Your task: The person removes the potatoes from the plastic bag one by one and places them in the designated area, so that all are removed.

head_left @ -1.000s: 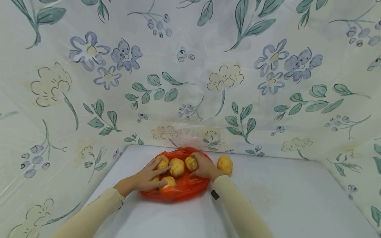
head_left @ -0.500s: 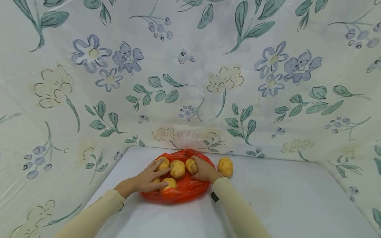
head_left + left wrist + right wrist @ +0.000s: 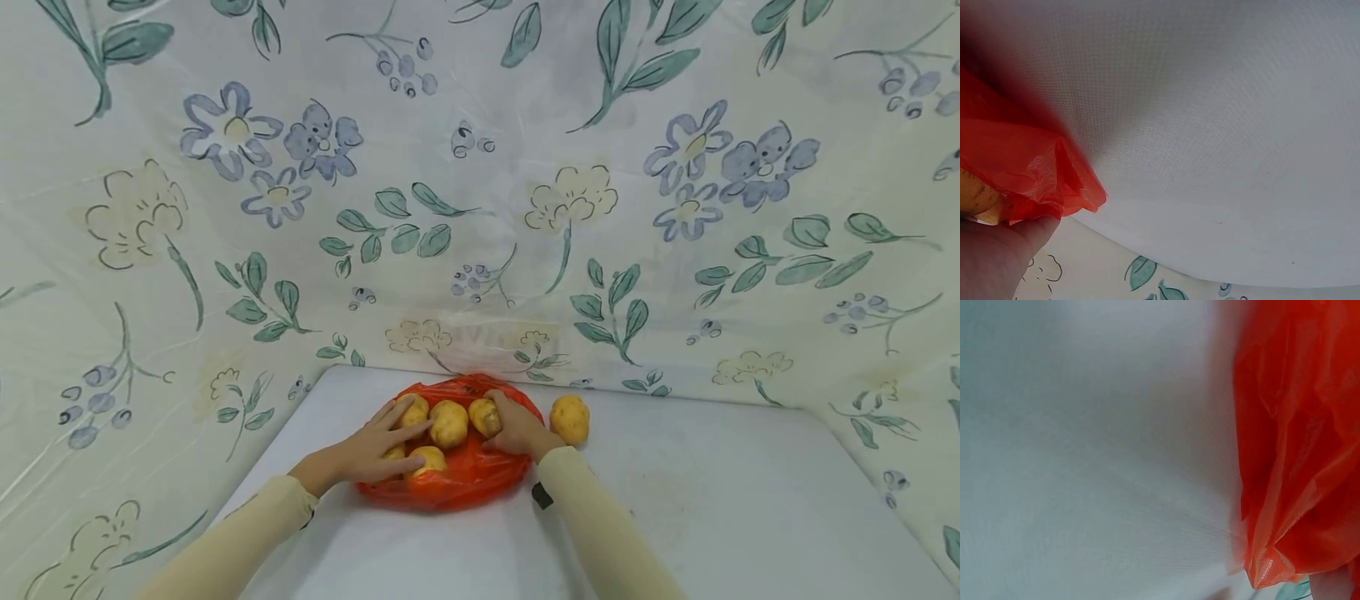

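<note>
We see both sleeved forearms [image 3: 232,533] angling inward, the left hand [image 3: 366,454] laid over potatoes [image 3: 431,457] in the left part of the red bag [image 3: 480,479], its fingers spread and nearly straight. We see the right hand [image 3: 520,427] curling thumb and fingers around the rightmost bagged potato [image 3: 483,417], while a lone potato [image 3: 570,419] sits just beside the bag on the white table [image 3: 712,500].
</note>
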Tool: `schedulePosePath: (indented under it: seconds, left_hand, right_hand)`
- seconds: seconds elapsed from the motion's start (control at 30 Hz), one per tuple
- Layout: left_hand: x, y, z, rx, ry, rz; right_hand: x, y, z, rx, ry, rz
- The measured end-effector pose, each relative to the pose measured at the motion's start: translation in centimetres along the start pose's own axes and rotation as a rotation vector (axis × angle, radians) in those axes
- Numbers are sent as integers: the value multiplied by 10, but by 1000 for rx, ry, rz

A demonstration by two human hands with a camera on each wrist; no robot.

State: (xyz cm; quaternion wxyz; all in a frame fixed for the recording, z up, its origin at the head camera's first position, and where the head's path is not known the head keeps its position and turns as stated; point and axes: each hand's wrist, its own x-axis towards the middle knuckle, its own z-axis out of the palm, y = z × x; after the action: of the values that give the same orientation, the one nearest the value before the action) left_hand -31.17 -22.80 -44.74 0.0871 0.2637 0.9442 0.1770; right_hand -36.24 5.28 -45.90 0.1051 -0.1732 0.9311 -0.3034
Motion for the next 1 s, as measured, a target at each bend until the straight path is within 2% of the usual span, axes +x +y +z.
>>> schedulePosePath:
  seconds: [0.2, 0.57, 1.0]
  left_hand:
    - [1, 1, 0, -8, -5, -11]
    - [-1, -1, 6, -12, -5, -6]
    - [1, 2, -1, -3, -11, -14]
  right_hand:
    - [-2, 1, -3, 68, -10, 11]
    - [-2, 9, 5, 164, 8, 49]
    - [0, 9, 0, 295, 33, 81]
